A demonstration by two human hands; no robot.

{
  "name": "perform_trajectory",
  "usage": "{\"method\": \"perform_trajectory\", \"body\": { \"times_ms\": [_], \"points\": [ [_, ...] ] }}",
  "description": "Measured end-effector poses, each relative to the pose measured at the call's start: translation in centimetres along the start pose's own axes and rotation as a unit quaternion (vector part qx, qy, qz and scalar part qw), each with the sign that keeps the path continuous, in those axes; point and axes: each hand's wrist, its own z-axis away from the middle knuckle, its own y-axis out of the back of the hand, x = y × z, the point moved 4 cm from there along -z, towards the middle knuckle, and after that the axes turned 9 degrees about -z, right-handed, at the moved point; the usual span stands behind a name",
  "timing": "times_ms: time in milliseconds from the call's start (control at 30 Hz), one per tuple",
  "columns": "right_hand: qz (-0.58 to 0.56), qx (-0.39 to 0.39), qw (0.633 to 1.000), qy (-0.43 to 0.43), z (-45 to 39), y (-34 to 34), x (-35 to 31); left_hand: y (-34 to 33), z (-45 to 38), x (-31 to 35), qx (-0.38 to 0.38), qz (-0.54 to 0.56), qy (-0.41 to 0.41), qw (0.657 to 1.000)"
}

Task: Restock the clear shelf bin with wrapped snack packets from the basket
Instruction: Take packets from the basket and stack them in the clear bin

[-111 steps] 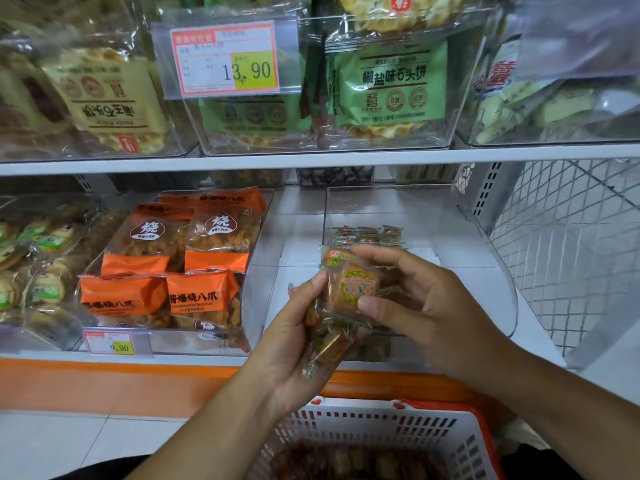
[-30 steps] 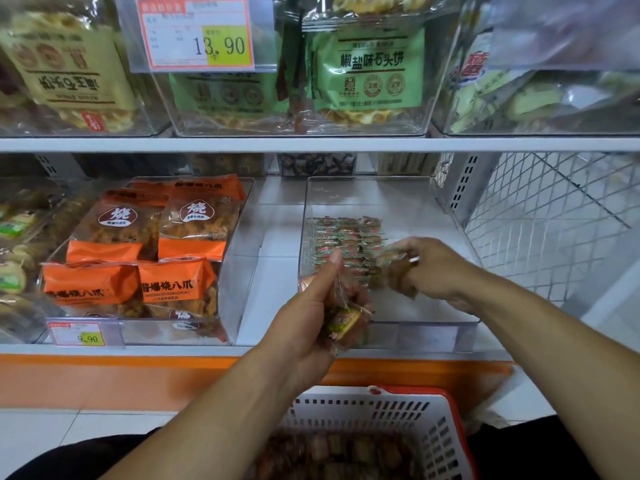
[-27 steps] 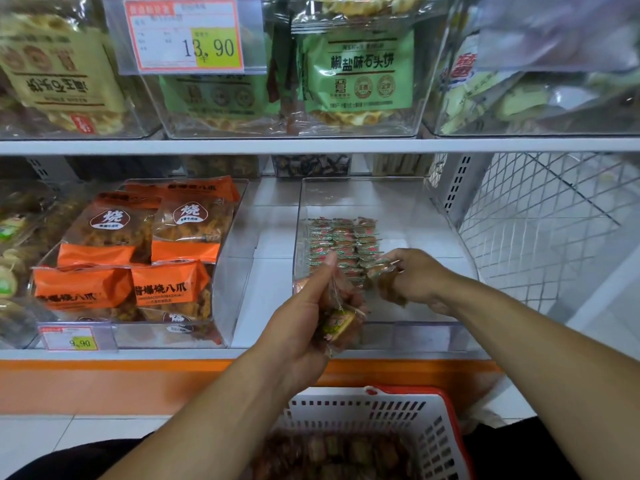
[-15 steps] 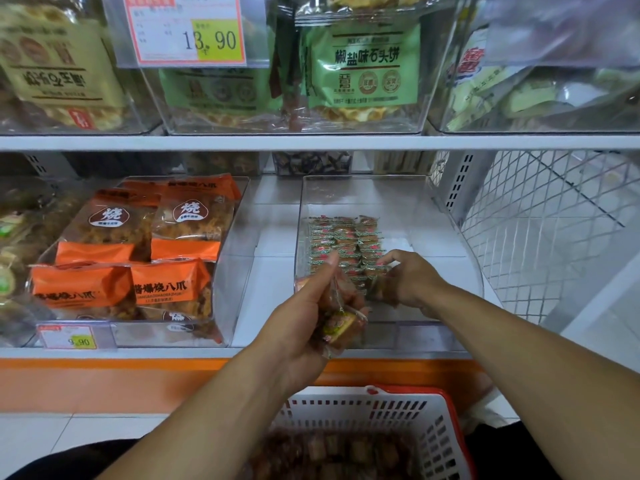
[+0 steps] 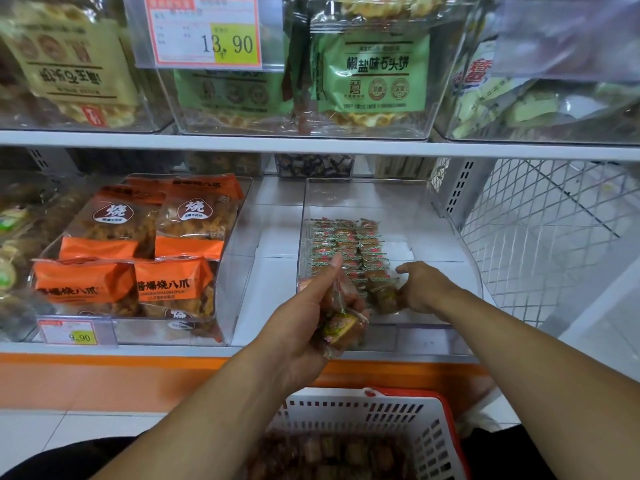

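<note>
While both my hands work at the clear shelf bin [image 5: 446,216], the packets blur together.
My left hand [image 5: 304,323] grips a clutch of wrapped snack packets [image 5: 343,323] by the bin's front wall, thumb raised. My right hand [image 5: 420,289] pinches one packet [image 5: 384,299] at the front end of the rows [image 5: 346,244] inside; its fingertips are hidden. The basket [image 5: 398,420] below the shelf edge is cut off, its contents murky.

Shop: price tag [image 5: 204,32], stocked snack shelf [image 5: 311,144]
</note>
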Motion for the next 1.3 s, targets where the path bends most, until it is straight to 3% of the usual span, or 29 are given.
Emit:
{"method": "perform_trajectory", "body": {
  "times_ms": [133, 333, 467, 567, 633, 667, 733, 833, 900, 1000, 1100, 1167, 1200, 1300],
  "points": [
    [0.039, -0.004, 0.999, 0.014, -0.1, -0.6, 0.1, -0.1, -0.1, 0.0, -0.001, 0.006, -0.001, 1.000],
    [-0.011, -0.019, 0.999, 0.033, 0.1, -1.4, -1.2, 0.0, -0.3, 0.0, 0.001, 0.025, 0.000, 1.000],
    [0.065, -0.046, 0.997, 0.015, 1.0, -1.3, -2.0, 0.0, -0.3, 0.2, 0.003, 0.034, -0.015, 0.999],
    [0.108, 0.048, 0.988, 0.096, 3.2, 1.4, -4.1, 0.0, -0.2, 0.7, -0.016, 0.050, -0.036, 0.998],
    [-0.035, 0.125, 0.971, 0.202, 6.5, 3.4, -6.3, 0.1, 0.0, 1.2, -0.025, 0.059, -0.058, 0.996],
    [-0.134, 0.128, 0.951, 0.247, 8.7, 3.9, -7.4, 0.1, 0.1, 1.5, -0.031, 0.058, -0.075, 0.995],
    [-0.231, 0.064, 0.927, 0.289, 12.4, 3.3, -9.1, 0.2, 0.3, 2.0, -0.044, 0.039, -0.108, 0.992],
    [-0.213, -0.021, 0.938, 0.272, 14.7, 0.4, -9.5, 0.1, 0.5, 2.3, -0.047, 0.018, -0.137, 0.989],
    [-0.271, -0.073, 0.928, 0.246, 14.2, -0.6, -9.1, 0.0, 0.8, 2.6, -0.058, 0.011, -0.138, 0.989],
    [-0.342, -0.098, 0.907, 0.226, 13.2, 0.3, -8.6, 0.2, 1.4, 3.7, -0.052, 0.024, -0.146, 0.988],
    [-0.463, -0.147, 0.842, 0.235, 13.0, 1.4, -8.6, 0.9, 1.8, 4.7, -0.014, 0.013, -0.194, 0.981],
    [-0.535, -0.220, 0.785, 0.219, 13.3, 0.8, -8.9, 0.9, 2.0, 4.5, -0.018, -0.024, -0.206, 0.978],
    [-0.549, -0.235, 0.774, 0.209, 13.3, 0.3, -8.9, 0.6, 2.0, 4.1, -0.033, -0.038, -0.208, 0.977],
    [-0.526, -0.213, 0.805, 0.175, 13.1, -0.8, -8.7, 0.1, 2.1, 3.1, -0.035, -0.051, -0.187, 0.980]
  ]
}}
